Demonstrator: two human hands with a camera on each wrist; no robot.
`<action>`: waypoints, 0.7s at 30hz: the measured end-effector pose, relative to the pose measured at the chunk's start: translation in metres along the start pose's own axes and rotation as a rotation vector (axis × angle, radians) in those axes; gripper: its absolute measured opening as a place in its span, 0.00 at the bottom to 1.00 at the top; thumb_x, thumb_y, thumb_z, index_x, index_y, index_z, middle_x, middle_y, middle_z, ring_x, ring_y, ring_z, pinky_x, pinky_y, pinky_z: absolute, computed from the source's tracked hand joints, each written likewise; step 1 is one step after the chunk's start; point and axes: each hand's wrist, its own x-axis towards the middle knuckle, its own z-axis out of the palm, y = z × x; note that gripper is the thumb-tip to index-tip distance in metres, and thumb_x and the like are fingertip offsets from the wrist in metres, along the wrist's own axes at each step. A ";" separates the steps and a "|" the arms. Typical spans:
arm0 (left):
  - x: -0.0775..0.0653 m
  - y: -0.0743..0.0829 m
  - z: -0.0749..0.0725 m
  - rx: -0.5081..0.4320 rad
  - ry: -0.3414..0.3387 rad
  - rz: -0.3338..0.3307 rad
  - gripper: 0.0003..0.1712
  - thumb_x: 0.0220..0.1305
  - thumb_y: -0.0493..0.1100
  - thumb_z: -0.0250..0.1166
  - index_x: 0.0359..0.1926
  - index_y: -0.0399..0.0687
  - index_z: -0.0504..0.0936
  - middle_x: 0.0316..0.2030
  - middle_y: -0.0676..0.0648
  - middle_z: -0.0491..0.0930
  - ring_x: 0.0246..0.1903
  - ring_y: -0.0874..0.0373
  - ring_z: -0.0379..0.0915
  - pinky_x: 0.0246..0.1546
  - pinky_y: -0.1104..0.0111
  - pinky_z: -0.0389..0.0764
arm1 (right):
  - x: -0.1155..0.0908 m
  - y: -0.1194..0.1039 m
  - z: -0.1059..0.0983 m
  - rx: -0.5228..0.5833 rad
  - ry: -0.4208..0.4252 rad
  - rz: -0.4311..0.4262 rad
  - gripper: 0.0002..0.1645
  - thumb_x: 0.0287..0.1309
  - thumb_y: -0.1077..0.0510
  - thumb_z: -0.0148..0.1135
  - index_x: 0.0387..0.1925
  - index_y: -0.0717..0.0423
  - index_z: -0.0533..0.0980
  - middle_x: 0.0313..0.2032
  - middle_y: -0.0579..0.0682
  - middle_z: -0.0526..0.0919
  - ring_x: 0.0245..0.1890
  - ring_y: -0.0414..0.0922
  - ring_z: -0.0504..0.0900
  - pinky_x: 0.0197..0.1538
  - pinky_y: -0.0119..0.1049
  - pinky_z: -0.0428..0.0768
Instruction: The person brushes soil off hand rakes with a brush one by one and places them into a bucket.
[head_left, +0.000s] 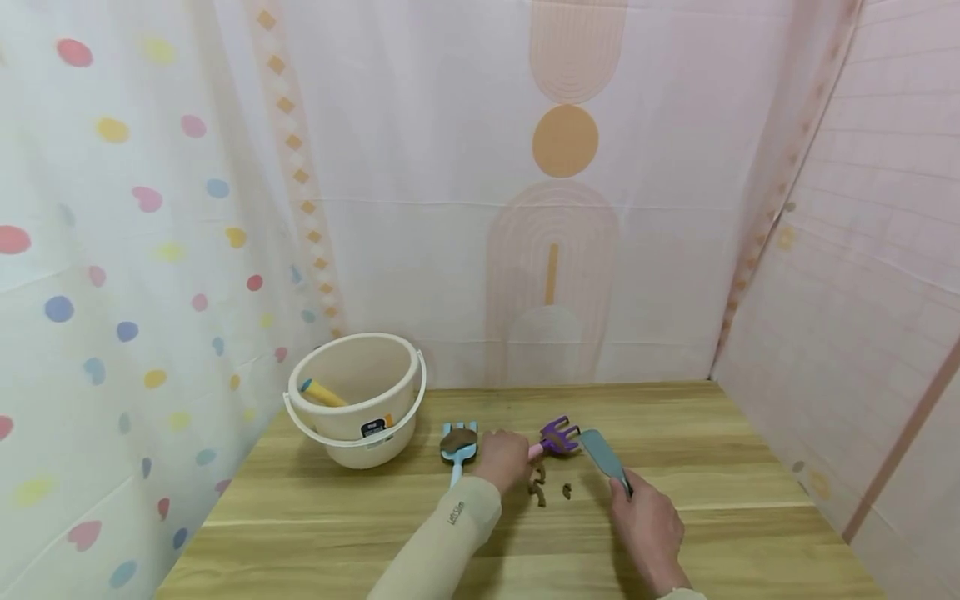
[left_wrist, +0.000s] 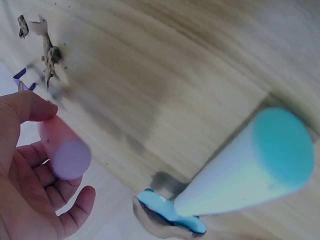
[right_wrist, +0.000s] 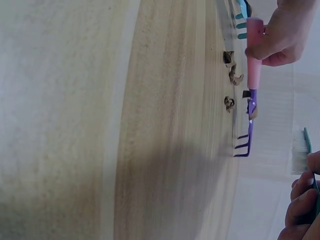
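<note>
My left hand (head_left: 504, 458) grips the pink handle (left_wrist: 55, 135) of a small purple hand rake (head_left: 561, 435). Its tines point to the right, and brown clay-like matter sticks to its head. In my right hand (head_left: 651, 518) is a grey-green brush (head_left: 602, 454), held by its dark handle, with pale bristles (right_wrist: 300, 159) showing in the right wrist view. The brush tip is close beside the rake's tines. Brown crumbly lumps (head_left: 537, 492) lie on the table below the rake. Left of my left hand rests a light-blue hand rake (head_left: 457, 457) with a brown patch on its head.
A cream bucket (head_left: 352, 417) with a white handle stands at the back left, a yellow handle (head_left: 324, 393) inside it. The wood-grain table (head_left: 720, 467) reaches back to patterned curtains (head_left: 420, 250), which also hang at both sides.
</note>
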 end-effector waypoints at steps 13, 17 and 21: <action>0.002 0.010 -0.005 -0.038 0.004 -0.013 0.25 0.68 0.60 0.60 0.22 0.48 0.78 0.24 0.48 0.80 0.24 0.54 0.76 0.29 0.60 0.78 | 0.005 0.001 -0.007 -0.013 0.006 0.008 0.17 0.68 0.50 0.57 0.50 0.55 0.81 0.18 0.46 0.72 0.19 0.45 0.68 0.23 0.39 0.62; -0.003 0.010 -0.005 -0.057 0.025 -0.027 0.25 0.67 0.59 0.60 0.19 0.49 0.76 0.19 0.50 0.76 0.19 0.57 0.72 0.23 0.64 0.75 | 0.007 0.002 -0.008 -0.004 -0.007 0.022 0.17 0.69 0.49 0.56 0.48 0.55 0.81 0.16 0.46 0.69 0.18 0.44 0.66 0.23 0.38 0.60; -0.011 0.004 -0.004 -0.124 0.045 -0.036 0.24 0.69 0.56 0.59 0.18 0.49 0.74 0.18 0.49 0.74 0.19 0.56 0.71 0.23 0.62 0.75 | 0.006 0.002 -0.007 0.004 -0.013 0.018 0.14 0.69 0.49 0.55 0.41 0.54 0.81 0.15 0.46 0.67 0.17 0.44 0.65 0.22 0.38 0.60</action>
